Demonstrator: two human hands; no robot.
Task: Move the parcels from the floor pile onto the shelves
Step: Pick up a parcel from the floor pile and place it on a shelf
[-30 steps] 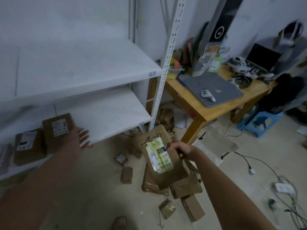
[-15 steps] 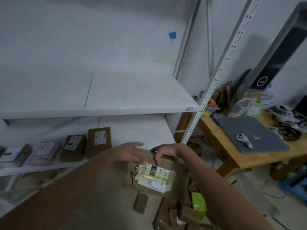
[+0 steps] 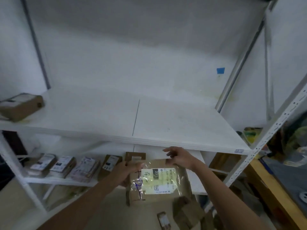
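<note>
Two bare forearms reach in from the bottom edge. The left hand [image 3: 126, 170] has its fingers curled round the left edge of a flat brown cardboard parcel [image 3: 160, 199] and grips it. The right hand [image 3: 180, 157] is at the parcel's top right corner with its fingers half spread. Blur hides whether it has hold of the cardboard or only touches it.

The parcel is held in the air, face up. It is above the floor, in front of the lower shelf [image 3: 196, 185] and just below the front edge of the upper shelf [image 3: 166, 117]. A pale yellow label [image 3: 158, 178] under shiny clear tape covers most of its face. The number "231" reads in white on a dark block, and the smaller print is too blurred to read. Blue pen marks [image 3: 137, 185] cross the left side of the parcel.

Below the parcel, the brown floor pile [image 3: 187, 213] lies at the bottom right.

Behind the hands, a row of parcels [image 3: 86, 168] with white labels lies along the lower shelf, their print unreadable. On the upper shelf, a single brown box [image 3: 20, 106] sits at the far left. A small tag [image 3: 238, 151] on that shelf's front edge cannot be read.

To the right, past a white perforated post [image 3: 274, 130], stands a wooden counter [image 3: 265, 188]. A square of blue tape [image 3: 220, 70] is stuck on the white back wall.
</note>
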